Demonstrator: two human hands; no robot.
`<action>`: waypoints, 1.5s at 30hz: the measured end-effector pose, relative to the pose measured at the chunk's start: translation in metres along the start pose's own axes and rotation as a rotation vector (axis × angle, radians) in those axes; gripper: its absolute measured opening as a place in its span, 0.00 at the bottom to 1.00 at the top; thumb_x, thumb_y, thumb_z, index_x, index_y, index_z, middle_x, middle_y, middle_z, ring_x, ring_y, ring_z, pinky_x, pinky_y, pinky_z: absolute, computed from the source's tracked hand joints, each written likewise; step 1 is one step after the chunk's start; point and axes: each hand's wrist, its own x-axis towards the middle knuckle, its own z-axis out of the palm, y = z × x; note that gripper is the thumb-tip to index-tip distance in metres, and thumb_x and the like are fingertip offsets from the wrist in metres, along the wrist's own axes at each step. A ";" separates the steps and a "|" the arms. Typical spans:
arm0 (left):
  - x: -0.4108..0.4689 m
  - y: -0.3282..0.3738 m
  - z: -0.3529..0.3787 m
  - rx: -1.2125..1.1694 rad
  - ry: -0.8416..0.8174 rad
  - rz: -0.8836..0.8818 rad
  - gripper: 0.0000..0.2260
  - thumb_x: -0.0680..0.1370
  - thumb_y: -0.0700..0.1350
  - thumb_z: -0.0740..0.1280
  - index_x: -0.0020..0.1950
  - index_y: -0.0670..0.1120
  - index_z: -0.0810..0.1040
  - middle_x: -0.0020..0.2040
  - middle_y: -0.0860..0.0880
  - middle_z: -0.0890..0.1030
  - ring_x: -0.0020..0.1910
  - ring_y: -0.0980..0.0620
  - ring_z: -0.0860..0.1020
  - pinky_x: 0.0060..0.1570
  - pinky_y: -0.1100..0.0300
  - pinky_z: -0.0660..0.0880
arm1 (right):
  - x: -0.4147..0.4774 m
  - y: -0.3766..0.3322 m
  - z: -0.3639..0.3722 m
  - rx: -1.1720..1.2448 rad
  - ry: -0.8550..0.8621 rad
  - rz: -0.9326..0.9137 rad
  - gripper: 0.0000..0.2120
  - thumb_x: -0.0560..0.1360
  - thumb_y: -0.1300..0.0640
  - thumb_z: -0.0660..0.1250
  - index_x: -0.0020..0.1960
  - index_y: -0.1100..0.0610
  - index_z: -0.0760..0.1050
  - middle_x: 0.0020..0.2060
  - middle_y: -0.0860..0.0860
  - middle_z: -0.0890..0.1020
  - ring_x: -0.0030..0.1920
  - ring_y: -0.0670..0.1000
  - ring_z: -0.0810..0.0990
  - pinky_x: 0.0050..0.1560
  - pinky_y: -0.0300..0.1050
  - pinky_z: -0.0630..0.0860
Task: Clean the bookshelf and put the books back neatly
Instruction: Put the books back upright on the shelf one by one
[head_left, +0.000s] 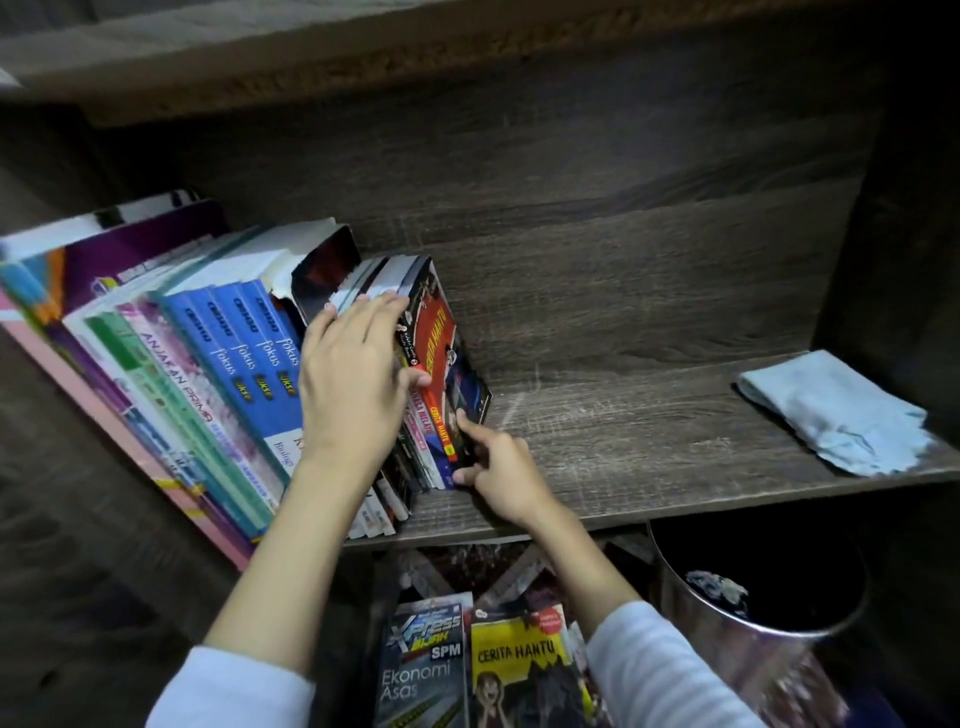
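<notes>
I press my left hand (353, 384) flat on the row; right fingers (470, 475) pinch the book (441, 338), light, slick, at its spine

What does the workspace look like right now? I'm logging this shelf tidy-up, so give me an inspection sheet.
Surface: wooden shelf, scuffed, right half bare.
Job's things: row of books leaning at the left end; red Cerita Hantu book is the outermost; blue cloth lies at the right end.
Clutter: two books lie below the shelf; metal bin beside them.
Grippers: left hand flat against the small books; right hand pinches the red book's lower edge.
Cables: nothing seen.
Surroundings: dark wooden shelf walls; dim light.
</notes>
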 end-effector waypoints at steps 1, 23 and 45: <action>-0.001 0.001 0.000 0.005 -0.012 -0.007 0.32 0.66 0.49 0.77 0.68 0.42 0.72 0.66 0.45 0.75 0.67 0.47 0.72 0.70 0.52 0.55 | -0.001 0.000 0.000 -0.028 -0.002 -0.001 0.35 0.72 0.64 0.70 0.75 0.51 0.60 0.67 0.55 0.73 0.65 0.50 0.72 0.63 0.34 0.64; -0.008 -0.033 -0.062 0.156 0.018 -0.128 0.25 0.72 0.44 0.72 0.67 0.42 0.70 0.66 0.44 0.72 0.69 0.42 0.67 0.69 0.38 0.55 | -0.017 -0.108 -0.043 -0.213 0.170 -0.382 0.26 0.77 0.59 0.63 0.71 0.47 0.61 0.72 0.52 0.61 0.69 0.55 0.66 0.70 0.52 0.63; -0.001 0.003 -0.047 0.425 -0.280 -0.126 0.24 0.81 0.48 0.52 0.77 0.50 0.53 0.78 0.44 0.45 0.73 0.35 0.34 0.54 0.29 0.29 | 0.003 -0.129 -0.045 -0.371 0.225 -0.478 0.15 0.77 0.56 0.62 0.63 0.53 0.73 0.55 0.53 0.77 0.54 0.58 0.78 0.55 0.54 0.73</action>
